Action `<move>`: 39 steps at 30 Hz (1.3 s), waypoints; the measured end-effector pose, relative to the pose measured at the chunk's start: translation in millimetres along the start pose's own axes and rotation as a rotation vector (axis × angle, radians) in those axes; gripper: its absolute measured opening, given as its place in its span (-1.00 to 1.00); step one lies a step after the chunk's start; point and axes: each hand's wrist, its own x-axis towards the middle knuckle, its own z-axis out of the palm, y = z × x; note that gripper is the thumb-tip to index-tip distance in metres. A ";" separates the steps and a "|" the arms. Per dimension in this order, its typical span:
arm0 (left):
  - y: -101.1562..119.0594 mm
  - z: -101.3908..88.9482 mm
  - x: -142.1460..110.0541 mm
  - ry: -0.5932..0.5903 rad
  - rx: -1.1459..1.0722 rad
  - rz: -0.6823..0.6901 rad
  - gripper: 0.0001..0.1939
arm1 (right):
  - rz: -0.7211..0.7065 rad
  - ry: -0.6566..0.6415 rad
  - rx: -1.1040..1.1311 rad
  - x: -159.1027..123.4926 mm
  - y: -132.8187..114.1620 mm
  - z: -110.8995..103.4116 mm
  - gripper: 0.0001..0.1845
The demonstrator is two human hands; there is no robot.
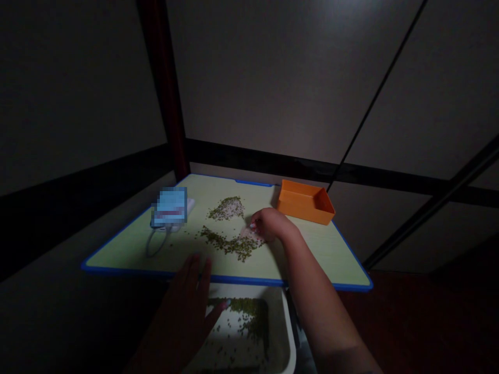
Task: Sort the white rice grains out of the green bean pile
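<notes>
My right hand [270, 223] is low over the table [312, 259], its fingertips pinched together at a pale patch of grains [245, 234]. What the fingers hold, if anything, is too small to make out. Small green grains like mung beans [224, 243] are strewn in a band left of the fingertips. Behind them is a heap of mixed pale and green grains [230, 208]. My left hand [191, 291] lies at the near table edge with fingers stretched apart, holding nothing. Its thumb reaches over a white bin [288, 332] containing more green grains.
An orange open box [307, 210] stands at the table's back right. On the left sits a blurred-out device [169, 206] with a looped cable [148, 244]. Panelled walls [257, 78] close in behind and to the left. The light is dim.
</notes>
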 end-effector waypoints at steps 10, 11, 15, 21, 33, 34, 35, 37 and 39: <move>7.7 -8.3 3.4 -0.074 -0.064 -0.060 -0.15 | -0.173 -0.070 0.173 -21.7 8.0 -1.5 -0.79; 9.1 -9.3 4.3 -0.083 -0.071 -0.078 -0.15 | -0.190 -0.064 0.174 -24.1 10.5 -3.4 -0.81; 13.1 -10.8 6.4 -0.095 -0.070 -0.098 -0.17 | -0.187 -0.039 0.112 -34.6 27.6 -16.6 -0.83; 14.3 -3.0 5.0 -0.068 -0.080 -0.107 -0.15 | -0.122 0.000 0.157 -50.7 64.0 -20.1 -0.81; 14.3 -3.8 6.1 -0.083 -0.132 -0.107 -0.20 | 0.050 -0.069 0.034 -71.5 76.9 -27.3 -0.88; 14.6 -4.6 6.5 -0.077 -0.128 -0.100 -0.20 | 0.047 -0.077 0.025 -71.5 76.1 -26.8 -0.88; 14.9 -5.7 7.0 -0.070 -0.123 -0.091 -0.20 | 0.040 -0.085 0.022 -71.6 74.9 -25.9 -0.88; 15.3 -8.1 7.6 -0.065 -0.110 -0.067 -0.20 | 0.020 -0.089 0.035 -71.7 71.7 -23.7 -0.88; 15.4 -10.1 7.9 -0.082 -0.103 -0.058 -0.19 | -0.015 -0.094 0.066 -71.9 68.6 -21.8 -0.88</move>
